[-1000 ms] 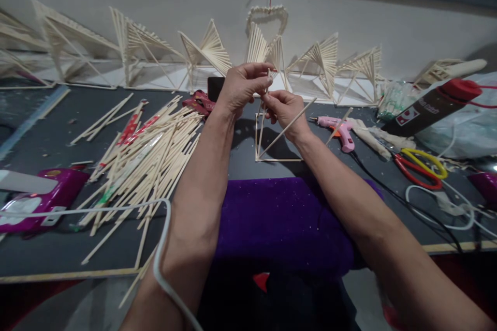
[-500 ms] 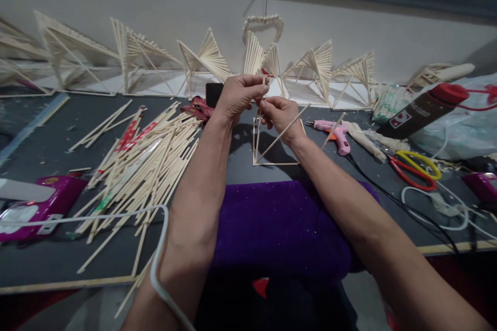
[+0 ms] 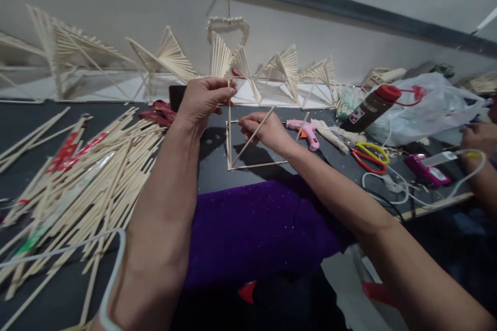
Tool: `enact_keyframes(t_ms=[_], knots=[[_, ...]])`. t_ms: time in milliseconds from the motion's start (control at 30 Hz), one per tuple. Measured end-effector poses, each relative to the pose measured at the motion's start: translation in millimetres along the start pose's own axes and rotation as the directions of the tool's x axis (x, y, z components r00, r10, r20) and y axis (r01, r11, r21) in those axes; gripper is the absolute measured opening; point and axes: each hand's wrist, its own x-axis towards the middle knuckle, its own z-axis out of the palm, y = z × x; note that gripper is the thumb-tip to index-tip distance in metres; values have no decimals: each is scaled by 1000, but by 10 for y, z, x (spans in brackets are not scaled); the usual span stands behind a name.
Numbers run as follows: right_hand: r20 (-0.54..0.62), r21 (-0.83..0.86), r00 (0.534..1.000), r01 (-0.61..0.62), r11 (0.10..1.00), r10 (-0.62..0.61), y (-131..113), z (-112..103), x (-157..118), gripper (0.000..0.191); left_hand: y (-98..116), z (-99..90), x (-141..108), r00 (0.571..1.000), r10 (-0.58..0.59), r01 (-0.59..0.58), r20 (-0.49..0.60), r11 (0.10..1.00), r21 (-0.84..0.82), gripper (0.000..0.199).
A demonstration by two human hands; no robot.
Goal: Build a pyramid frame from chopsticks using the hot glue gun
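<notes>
The stick frame (image 3: 256,166) lies on the bench (image 3: 212,168), an upright stick (image 3: 230,137) at its near left corner pinched in the left hand's (image 3: 205,99) fingers. Over the frame is the right hand (image 3: 271,132); whether its fingers grip anything, I can't tell. Right of the frame sits a pink glue gun (image 3: 309,130).

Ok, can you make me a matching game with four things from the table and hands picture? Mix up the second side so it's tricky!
Things:
1. hot glue gun
2. scissors
3. left hand
4. cloth

Matches:
A. has one red handle loop and one yellow one
B. purple
C. pink
D. pinching an upright wooden stick near its top

Right pairs: 1-C, 2-A, 3-D, 4-B
</notes>
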Motion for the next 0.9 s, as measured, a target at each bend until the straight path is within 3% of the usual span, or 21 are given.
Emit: enact_keyframes(t_ms=[67,133,233,300,367,467,533,567,667,733,833,900], knots=[[22,-151,999,49,987,-46,-11,-137,-245,19,5,7,2,1000,-10,10,8,1000,-17,20],[39,-237,982,187,953,-184,-36,-318,-534,14,7,10,-4,1000,-21,21,9,999,-24,19],[-91,-282,954,249,926,-285,-59,-703,-885,16,14,12,-29,999,-28,28,19,1000,-7,17],[-281,-393,913,172,903,-296,-19,-1015,-966,23,18,14,-45,999,-27,27,30,1000,3,16],[-394,-597,876,-15,802,-276,83,-1309,-907,27,20,16,-50,999,-34,34,34,999,-2,17],[-423,-802,904,-345,487,-56,295,-1574,-661,35,15,20,-33,998,-54,54,14,998,-15,20],[-427,-829,900,-427,362,85,414,-1613,-490,40,11,25,-16,998,-58,58,-3,998,-21,22],[-434,-823,891,-452,342,134,456,-1606,-425,38,11,28,-9,998,-60,60,-7,998,-24,23],[-482,-754,856,-514,409,188,518,-1566,-341,24,16,38,-6,998,-62,62,-5,997,-38,26],[-518,-664,840,-514,544,161,523,-1557,-366,20,19,42,-14,997,-71,70,-8,996,-53,26],[-552,-375,826,-368,851,114,501,-1562,-443,14,9,41,-25,997,-73,71,-19,994,-84,22],[-563,-149,824,-179,973,66,465,-1556,-469,19,-8,38,-25,998,-62,60,-15,993,-101,19]])
